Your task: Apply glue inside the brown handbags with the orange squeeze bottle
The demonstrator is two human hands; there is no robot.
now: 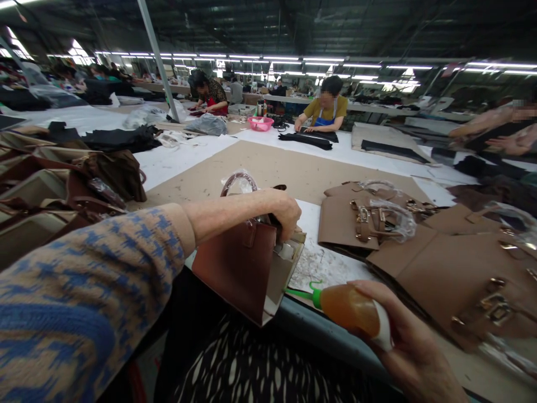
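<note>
A reddish-brown handbag rests tilted at the table's near edge, its pale-lined side open toward the right. My left hand reaches across the top of it, fingers curled down and closed on the bag's upper part by the opening; the fingertips are partly hidden. In my right hand is a squeeze bottle of amber liquid, lying sideways with its green nozzle pointing left. The nozzle's tip is at the lower edge of the bag's open side; whether it touches cannot be made out. A brown handle in clear wrap stands up behind my left forearm.
Several taupe handbags with wrapped handles and metal clasps lie at the right. Unfinished brown bags crowd the left. Across the table, a person in a yellow top works at black pieces near a pink basket.
</note>
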